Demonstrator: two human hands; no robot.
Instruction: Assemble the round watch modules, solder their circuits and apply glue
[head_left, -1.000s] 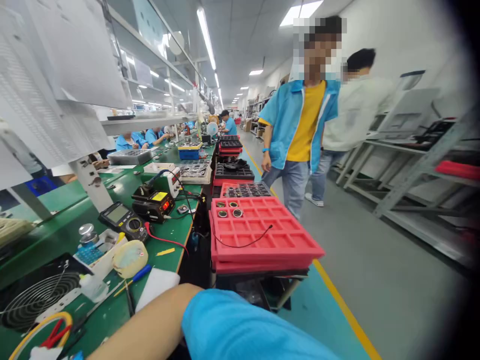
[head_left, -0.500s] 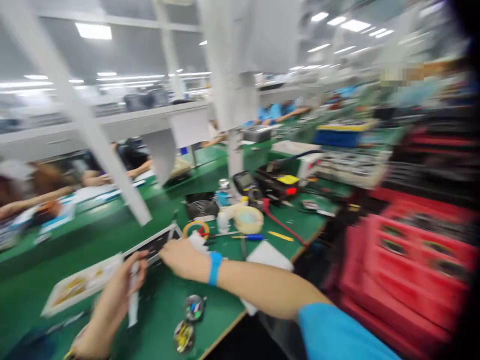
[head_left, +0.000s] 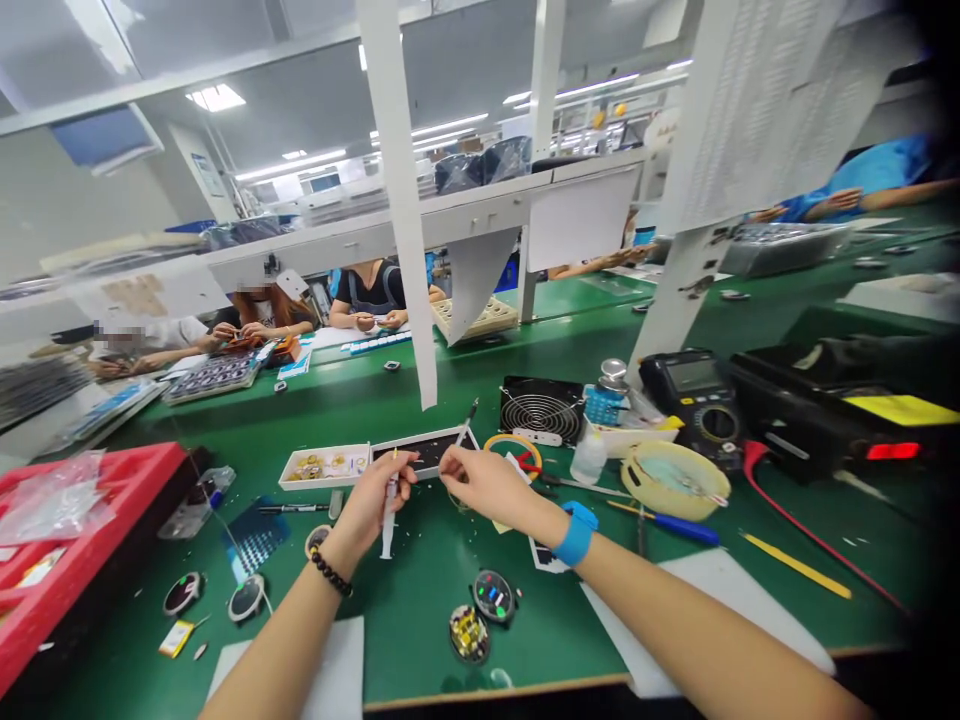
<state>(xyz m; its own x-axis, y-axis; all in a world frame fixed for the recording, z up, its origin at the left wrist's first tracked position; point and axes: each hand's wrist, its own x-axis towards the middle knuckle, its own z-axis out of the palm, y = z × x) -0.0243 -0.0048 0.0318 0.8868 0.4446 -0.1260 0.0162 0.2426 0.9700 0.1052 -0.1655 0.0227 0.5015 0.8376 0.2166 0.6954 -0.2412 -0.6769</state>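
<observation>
My left hand [head_left: 373, 497] is closed around a slim white syringe [head_left: 388, 522], its flanged end pointing down toward the bench. Its fingertips are at the front edge of a white-rimmed tray with a black inside [head_left: 427, 452]. My right hand [head_left: 484, 482], with a blue wristband, is pinched at the tray's right front; what sits in the fingers is hidden. A thin dark-tipped stick [head_left: 468, 422] rises just behind that hand, and I cannot tell whether it is held. A white box of small yellowish parts [head_left: 324, 467] adjoins the tray. Nearer me lie two round watch-like modules, one dark-faced [head_left: 493, 596], one showing yellow innards [head_left: 469, 632].
To the right are a multimeter [head_left: 697, 400], a black unit with a red display [head_left: 847, 410], a yellow dish [head_left: 675, 480], a blue-handled screwdriver [head_left: 686, 528] and a fan grille [head_left: 541, 410]. A red tray [head_left: 90, 540] stands left. Co-workers sit across the green bench [head_left: 420, 640].
The view has swung left and sharpened, bringing the red tray and round modules at left into sight. Both hands remain at the black-lined tray, the left still holding the syringe.
</observation>
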